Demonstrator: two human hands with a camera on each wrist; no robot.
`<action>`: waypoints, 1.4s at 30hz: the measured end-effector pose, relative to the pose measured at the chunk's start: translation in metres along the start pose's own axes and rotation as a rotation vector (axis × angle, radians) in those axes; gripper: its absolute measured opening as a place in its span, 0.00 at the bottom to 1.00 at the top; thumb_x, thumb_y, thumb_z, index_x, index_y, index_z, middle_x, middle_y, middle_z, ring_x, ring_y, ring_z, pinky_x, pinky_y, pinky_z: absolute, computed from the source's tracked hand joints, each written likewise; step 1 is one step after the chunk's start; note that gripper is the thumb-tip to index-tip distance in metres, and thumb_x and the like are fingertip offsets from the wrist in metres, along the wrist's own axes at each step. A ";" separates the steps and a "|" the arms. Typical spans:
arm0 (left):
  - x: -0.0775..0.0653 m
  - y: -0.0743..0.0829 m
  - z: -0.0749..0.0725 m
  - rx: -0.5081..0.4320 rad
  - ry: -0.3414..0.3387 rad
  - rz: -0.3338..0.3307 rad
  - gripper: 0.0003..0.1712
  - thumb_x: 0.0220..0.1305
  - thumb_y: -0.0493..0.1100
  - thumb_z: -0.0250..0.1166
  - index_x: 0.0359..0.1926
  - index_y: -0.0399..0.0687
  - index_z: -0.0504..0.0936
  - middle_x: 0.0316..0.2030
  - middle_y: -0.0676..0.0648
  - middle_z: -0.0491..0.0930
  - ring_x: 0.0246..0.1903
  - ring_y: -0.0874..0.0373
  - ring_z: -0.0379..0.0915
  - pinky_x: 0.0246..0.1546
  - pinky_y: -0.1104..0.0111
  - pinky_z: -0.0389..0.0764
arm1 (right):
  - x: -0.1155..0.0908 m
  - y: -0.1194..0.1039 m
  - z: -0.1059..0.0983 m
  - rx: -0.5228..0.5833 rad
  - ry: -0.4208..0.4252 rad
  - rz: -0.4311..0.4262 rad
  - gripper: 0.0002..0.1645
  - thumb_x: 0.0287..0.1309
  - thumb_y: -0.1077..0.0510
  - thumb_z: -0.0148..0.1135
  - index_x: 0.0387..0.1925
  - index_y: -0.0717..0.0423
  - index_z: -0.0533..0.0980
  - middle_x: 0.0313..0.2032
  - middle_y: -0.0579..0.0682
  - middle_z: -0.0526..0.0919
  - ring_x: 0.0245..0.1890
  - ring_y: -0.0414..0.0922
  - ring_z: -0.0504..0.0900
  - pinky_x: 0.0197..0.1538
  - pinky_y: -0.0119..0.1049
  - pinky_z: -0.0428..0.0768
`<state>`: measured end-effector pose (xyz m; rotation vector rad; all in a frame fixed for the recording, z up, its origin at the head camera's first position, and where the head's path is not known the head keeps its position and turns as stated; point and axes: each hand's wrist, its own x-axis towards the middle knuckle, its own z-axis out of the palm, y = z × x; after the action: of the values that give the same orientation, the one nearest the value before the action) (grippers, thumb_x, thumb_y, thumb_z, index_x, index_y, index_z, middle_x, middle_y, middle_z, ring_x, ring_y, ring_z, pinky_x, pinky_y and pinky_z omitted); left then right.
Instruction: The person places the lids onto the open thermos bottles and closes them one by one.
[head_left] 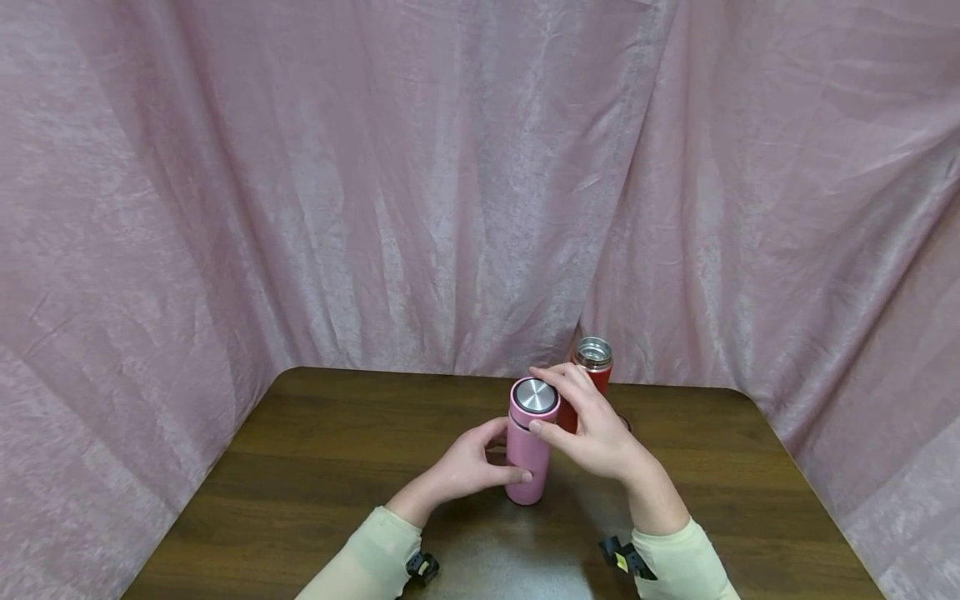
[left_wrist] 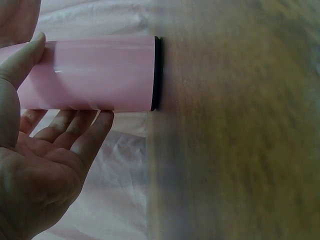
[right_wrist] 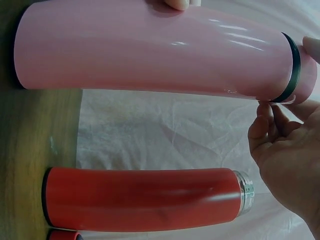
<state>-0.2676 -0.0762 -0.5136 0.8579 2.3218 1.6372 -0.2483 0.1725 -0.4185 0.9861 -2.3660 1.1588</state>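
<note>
A pink thermos (head_left: 527, 457) stands upright on the wooden table. My left hand (head_left: 471, 463) holds its body from the left, thumb across the front and fingers behind. At the top, my right hand (head_left: 594, 427) grips the pink lid (head_left: 536, 397), which has a brushed steel disc. A black band shows under that lid in the right wrist view. Beyond the right hand stands a red thermos (right_wrist: 145, 199), uncapped, its steel mouth (head_left: 594, 352) showing. Part of it is hidden by the right hand in the head view.
Beside the red thermos's base, a small red piece with a dark edge (right_wrist: 64, 235) is cut off by the frame. Pink velvet curtains (head_left: 465, 183) hang behind and around the brown table (head_left: 337, 433). The table's far edge runs close behind the red thermos.
</note>
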 end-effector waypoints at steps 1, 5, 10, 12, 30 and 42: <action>0.000 0.000 0.000 -0.002 0.000 0.000 0.39 0.62 0.51 0.86 0.72 0.59 0.80 0.61 0.59 0.86 0.61 0.59 0.84 0.59 0.65 0.86 | 0.000 0.000 0.000 -0.001 0.008 -0.004 0.40 0.65 0.53 0.79 0.76 0.53 0.77 0.63 0.47 0.80 0.68 0.47 0.73 0.68 0.46 0.76; 0.000 0.000 0.000 -0.011 -0.004 0.002 0.40 0.62 0.50 0.86 0.72 0.58 0.80 0.61 0.58 0.86 0.61 0.58 0.84 0.59 0.65 0.87 | 0.001 0.001 0.001 -0.006 0.038 -0.017 0.38 0.62 0.53 0.82 0.72 0.52 0.79 0.61 0.46 0.81 0.66 0.47 0.76 0.68 0.42 0.76; 0.000 0.000 0.000 -0.024 -0.006 0.010 0.39 0.62 0.48 0.86 0.72 0.56 0.80 0.61 0.57 0.86 0.60 0.58 0.85 0.60 0.64 0.87 | 0.001 0.002 0.002 -0.012 0.079 -0.005 0.36 0.58 0.52 0.87 0.66 0.51 0.82 0.59 0.44 0.83 0.63 0.45 0.78 0.65 0.38 0.77; 0.000 0.000 0.000 -0.027 -0.005 0.011 0.39 0.62 0.48 0.86 0.72 0.56 0.80 0.60 0.57 0.86 0.60 0.58 0.85 0.60 0.64 0.87 | 0.002 0.001 0.002 -0.016 0.089 0.005 0.36 0.56 0.51 0.88 0.64 0.50 0.82 0.58 0.43 0.84 0.61 0.45 0.79 0.63 0.38 0.77; 0.000 -0.003 0.001 0.017 0.013 0.030 0.40 0.61 0.50 0.86 0.72 0.58 0.81 0.61 0.58 0.87 0.61 0.58 0.84 0.61 0.62 0.86 | 0.001 0.005 0.004 -0.026 0.060 -0.005 0.49 0.57 0.50 0.86 0.77 0.54 0.75 0.62 0.52 0.81 0.65 0.47 0.73 0.67 0.43 0.74; 0.000 -0.001 0.000 -0.019 0.003 0.025 0.40 0.62 0.49 0.86 0.73 0.57 0.80 0.61 0.58 0.86 0.61 0.56 0.85 0.60 0.64 0.86 | 0.001 0.005 0.006 0.004 0.053 -0.025 0.39 0.61 0.52 0.82 0.72 0.54 0.79 0.60 0.45 0.81 0.65 0.47 0.74 0.68 0.40 0.74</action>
<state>-0.2675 -0.0763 -0.5146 0.8844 2.3023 1.6685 -0.2526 0.1697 -0.4242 0.9711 -2.3053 1.1662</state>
